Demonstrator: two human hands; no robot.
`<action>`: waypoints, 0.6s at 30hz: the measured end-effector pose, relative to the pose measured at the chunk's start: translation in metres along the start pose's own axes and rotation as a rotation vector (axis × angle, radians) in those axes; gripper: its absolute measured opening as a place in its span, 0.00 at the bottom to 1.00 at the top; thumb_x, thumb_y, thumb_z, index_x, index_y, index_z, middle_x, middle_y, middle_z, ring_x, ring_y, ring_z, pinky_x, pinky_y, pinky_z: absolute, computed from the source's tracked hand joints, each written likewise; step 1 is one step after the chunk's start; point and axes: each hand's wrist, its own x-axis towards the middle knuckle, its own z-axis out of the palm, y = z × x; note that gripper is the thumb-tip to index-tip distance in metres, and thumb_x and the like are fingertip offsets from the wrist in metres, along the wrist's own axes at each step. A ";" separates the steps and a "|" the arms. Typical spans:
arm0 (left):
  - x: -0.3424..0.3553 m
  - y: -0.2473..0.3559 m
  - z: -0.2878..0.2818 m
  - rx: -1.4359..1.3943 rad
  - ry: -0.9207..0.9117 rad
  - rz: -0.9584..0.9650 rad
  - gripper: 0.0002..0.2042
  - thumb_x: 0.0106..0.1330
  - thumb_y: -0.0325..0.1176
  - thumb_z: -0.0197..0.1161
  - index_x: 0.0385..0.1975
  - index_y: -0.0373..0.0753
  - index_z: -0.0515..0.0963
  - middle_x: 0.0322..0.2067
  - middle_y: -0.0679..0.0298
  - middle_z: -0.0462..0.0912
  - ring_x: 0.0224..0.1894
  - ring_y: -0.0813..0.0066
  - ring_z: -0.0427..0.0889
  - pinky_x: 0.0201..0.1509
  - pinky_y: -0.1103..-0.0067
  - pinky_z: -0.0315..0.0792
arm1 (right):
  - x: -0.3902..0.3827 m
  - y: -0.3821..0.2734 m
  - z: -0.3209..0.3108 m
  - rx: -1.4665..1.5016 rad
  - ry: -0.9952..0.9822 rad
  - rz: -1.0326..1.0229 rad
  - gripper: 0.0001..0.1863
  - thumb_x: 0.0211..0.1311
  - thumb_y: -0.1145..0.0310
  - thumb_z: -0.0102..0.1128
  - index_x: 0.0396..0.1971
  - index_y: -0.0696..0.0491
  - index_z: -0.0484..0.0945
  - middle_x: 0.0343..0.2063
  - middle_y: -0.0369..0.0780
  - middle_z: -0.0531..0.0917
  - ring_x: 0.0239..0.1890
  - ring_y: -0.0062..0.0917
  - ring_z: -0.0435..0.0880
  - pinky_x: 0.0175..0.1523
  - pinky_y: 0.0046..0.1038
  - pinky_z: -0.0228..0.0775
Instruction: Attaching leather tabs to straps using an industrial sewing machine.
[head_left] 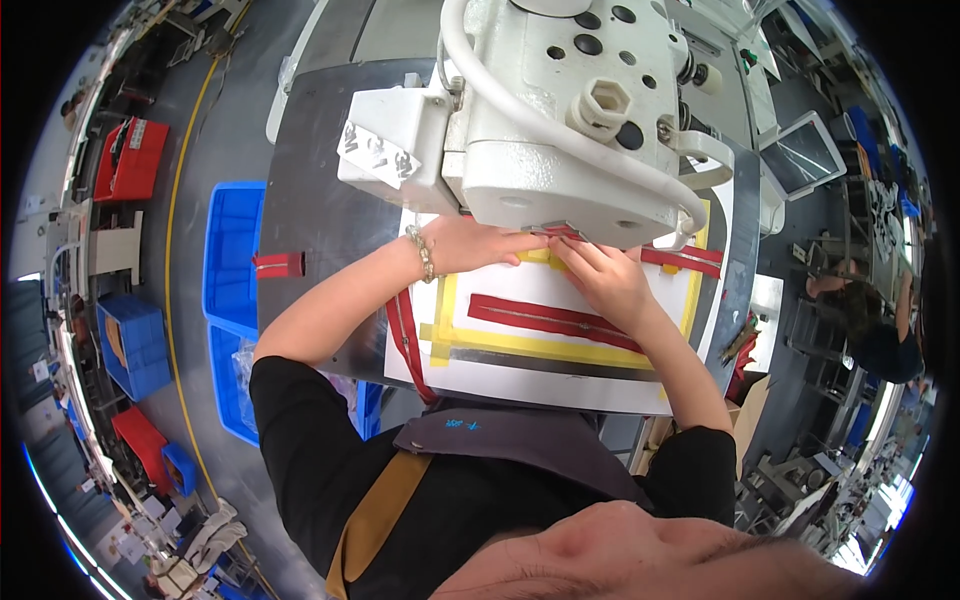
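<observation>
Both hands are together under the head of a white sewing machine [540, 165]. My left hand [478, 243], a beaded bracelet at its wrist, lies flat with fingers stretched to the right toward the needle area. My right hand [612, 285] has its fingers drawn together, pressing on a red zipper [685, 261] that runs out to the right. The fingertips of both hands nearly meet at a short red part below the machine; the needle is hidden. A second red zipper strip [545, 318] lies nearer me on the white board [500, 383], inside yellow tape lines.
Another red zipper [408, 345] hangs over the near left edge, and a red zipper end [278, 264] lies at the dark table's left side. Blue bins [230, 265] stand left of the table. A tablet-like screen [803, 155] is at the right.
</observation>
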 end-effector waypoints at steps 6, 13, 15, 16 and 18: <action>-0.003 0.014 -0.006 0.239 0.179 0.037 0.21 0.66 0.40 0.53 0.60 0.56 0.64 0.59 0.75 0.71 0.50 0.73 0.78 0.47 0.77 0.76 | 0.008 -0.008 -0.009 -0.140 -0.085 -0.002 0.18 0.51 0.72 0.57 0.45 0.51 0.77 0.39 0.29 0.77 0.41 0.17 0.74 0.46 0.29 0.56; -0.014 0.027 0.014 0.475 0.523 -0.019 0.20 0.57 0.42 0.63 0.51 0.54 0.74 0.51 0.76 0.75 0.49 0.73 0.75 0.49 0.72 0.67 | 0.010 -0.012 -0.007 -0.268 -0.120 -0.083 0.19 0.52 0.72 0.54 0.46 0.57 0.75 0.39 0.35 0.74 0.39 0.21 0.73 0.47 0.26 0.62; -0.016 0.029 0.017 0.521 0.644 0.012 0.20 0.55 0.42 0.64 0.50 0.52 0.75 0.49 0.75 0.76 0.50 0.73 0.74 0.50 0.72 0.65 | 0.010 -0.012 -0.005 -0.275 -0.132 -0.086 0.19 0.52 0.72 0.53 0.47 0.57 0.75 0.39 0.36 0.74 0.40 0.22 0.73 0.48 0.27 0.63; -0.016 0.030 0.018 0.542 0.668 0.000 0.20 0.54 0.41 0.65 0.49 0.48 0.75 0.48 0.73 0.76 0.50 0.73 0.74 0.50 0.72 0.65 | 0.010 -0.013 -0.003 -0.289 -0.124 -0.083 0.19 0.52 0.72 0.53 0.47 0.57 0.75 0.39 0.36 0.74 0.40 0.22 0.73 0.48 0.26 0.63; -0.016 0.037 0.017 0.571 0.686 -0.010 0.21 0.53 0.40 0.65 0.48 0.44 0.75 0.47 0.70 0.76 0.50 0.72 0.73 0.51 0.73 0.65 | 0.008 -0.014 -0.004 -0.301 -0.108 -0.076 0.19 0.53 0.72 0.53 0.47 0.57 0.75 0.40 0.36 0.74 0.40 0.21 0.73 0.48 0.26 0.63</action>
